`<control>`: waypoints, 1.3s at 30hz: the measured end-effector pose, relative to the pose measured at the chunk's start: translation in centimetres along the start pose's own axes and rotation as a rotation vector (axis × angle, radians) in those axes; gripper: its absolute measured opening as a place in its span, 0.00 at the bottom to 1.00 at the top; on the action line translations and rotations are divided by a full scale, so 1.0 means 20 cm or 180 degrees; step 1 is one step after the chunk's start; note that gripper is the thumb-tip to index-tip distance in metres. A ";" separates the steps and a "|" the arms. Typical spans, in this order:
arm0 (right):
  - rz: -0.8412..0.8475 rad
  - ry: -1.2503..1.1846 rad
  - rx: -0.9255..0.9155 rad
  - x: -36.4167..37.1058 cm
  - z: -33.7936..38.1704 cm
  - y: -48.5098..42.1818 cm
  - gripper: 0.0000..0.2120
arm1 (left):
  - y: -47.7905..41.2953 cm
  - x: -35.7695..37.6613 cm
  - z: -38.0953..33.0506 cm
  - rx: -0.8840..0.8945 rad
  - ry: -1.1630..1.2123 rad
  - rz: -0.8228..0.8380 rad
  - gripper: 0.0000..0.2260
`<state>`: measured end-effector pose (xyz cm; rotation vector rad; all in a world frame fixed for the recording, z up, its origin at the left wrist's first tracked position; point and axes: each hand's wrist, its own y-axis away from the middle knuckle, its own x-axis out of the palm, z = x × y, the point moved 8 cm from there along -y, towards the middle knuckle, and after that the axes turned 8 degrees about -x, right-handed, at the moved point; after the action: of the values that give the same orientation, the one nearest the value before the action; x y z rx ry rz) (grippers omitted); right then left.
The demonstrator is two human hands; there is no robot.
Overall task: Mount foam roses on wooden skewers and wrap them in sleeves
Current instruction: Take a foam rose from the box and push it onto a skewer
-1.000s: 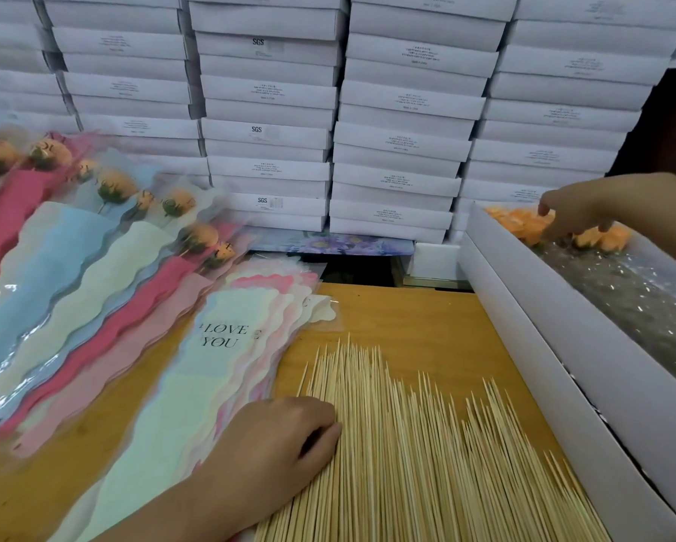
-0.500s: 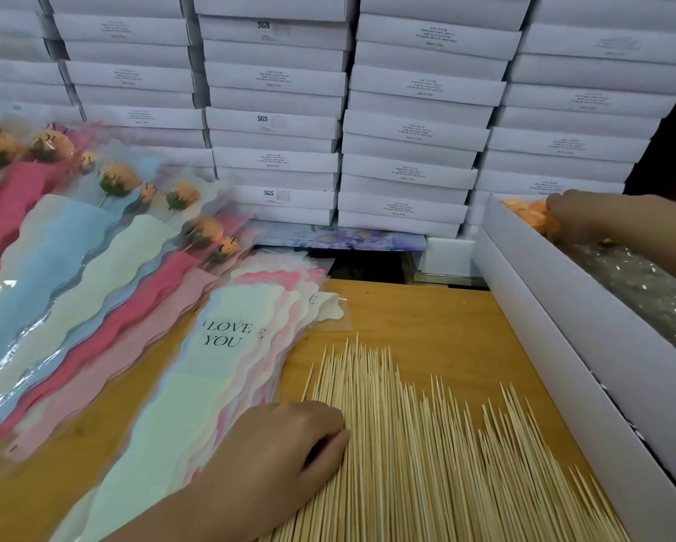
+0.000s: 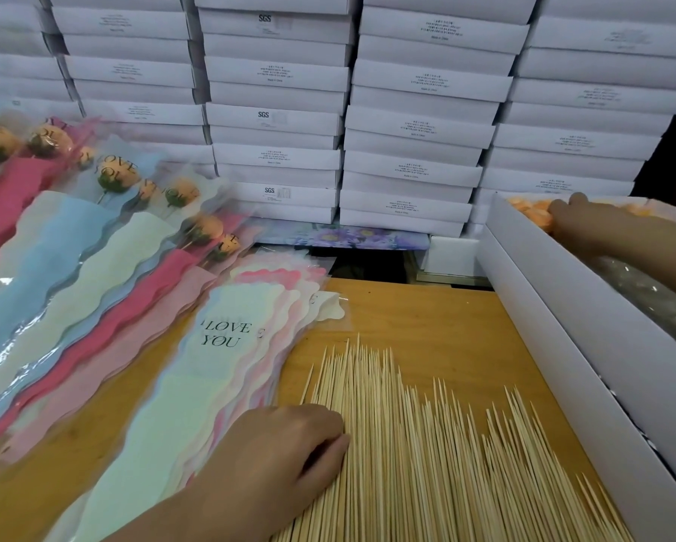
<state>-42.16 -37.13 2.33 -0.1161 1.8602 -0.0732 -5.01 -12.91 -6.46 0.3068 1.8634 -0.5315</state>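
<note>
Foam roses: orange heads heaped at the far end of a long white box along the right side of the wooden table. A sheet of clear film lies nearer in the same box.
Right hand: reaches into that box and rests on the roses. Its fingertips are out of sight, so it cannot be told whether it grips one.
Left hand: knuckles up at the left edge of the skewers, fingers curled down onto the sticks. Whether one stick is pinched cannot be told.
Skewers: a broad loose bed of thin pale sticks, points facing away from the person, between the white box and the sleeves.
Sleeves: a fanned stack of pastel wrappers, the top one printed "I LOVE YOU", just beside the left hand.
Finished work: wrapped roses overlap in a row on the far left.
Handling: the roses are probably very light and soft, so a hard squeeze would likely dent the petals. The skewers look stiff, sharp-tipped and apt to roll.
Where to hold: probably the rose low around its base, and the skewer well back from the point.
Backdrop: stacked white cartons behind the table.
</note>
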 end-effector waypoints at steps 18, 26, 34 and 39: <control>-0.0107 -0.0372 0.0278 -0.13 -0.12 0.01 0.13 | 0.00 0.01 0.01 0.0046 0.0101 -0.0066 0.17; -0.0485 -0.0443 0.0152 -0.49 -0.07 0.16 0.12 | 0.00 0.00 0.00 0.0002 0.0086 -0.0158 0.16; -0.0834 -0.0465 -0.0377 -0.86 0.29 0.54 0.10 | 0.00 0.01 0.01 0.0014 -0.0008 -0.0102 0.17; -0.0746 -0.0449 -0.0706 -0.91 0.61 0.94 0.18 | 0.00 0.01 0.01 0.0024 -0.0038 -0.0089 0.18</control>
<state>-26.12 -16.16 14.11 -0.4813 1.7026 -0.0198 -5.00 -13.02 -6.74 0.2824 1.8567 -0.5584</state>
